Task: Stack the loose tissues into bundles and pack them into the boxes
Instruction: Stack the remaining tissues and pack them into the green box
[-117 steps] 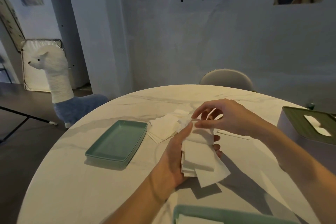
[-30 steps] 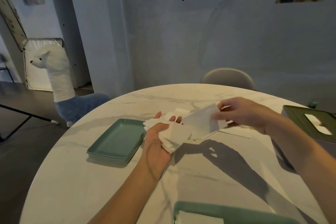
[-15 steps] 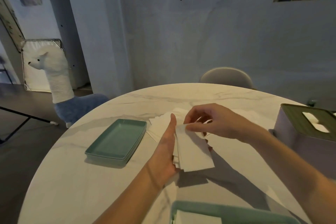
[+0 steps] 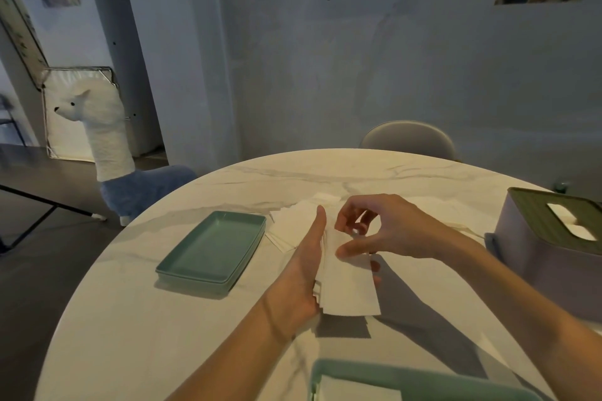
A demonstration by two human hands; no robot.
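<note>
My left hand (image 4: 306, 270) holds a bundle of white tissues (image 4: 350, 286) above the table, thumb along its left side and fingertips showing past its right edge. Over the bundle's top end my right hand (image 4: 384, 231) hovers with curled fingers, its thumb touching the top sheet. Just behind both hands a loose pile of tissues (image 4: 294, 225) lies on the table. A lilac tissue box (image 4: 534, 257) with a green slotted lid stands at the right, with a tissue showing in its slot.
An empty teal tray (image 4: 211, 251) lies left of the hands. A second teal tray (image 4: 407, 378) holding tissues sits at the near edge. The round marble table (image 4: 146, 335) has a chair behind it. A toy alpaca stands on the floor at left.
My right hand fetched another tissue from the right and laid it on the bundle in my left hand. The bundle has turned upright again and its top sheet now lies squarer.
</note>
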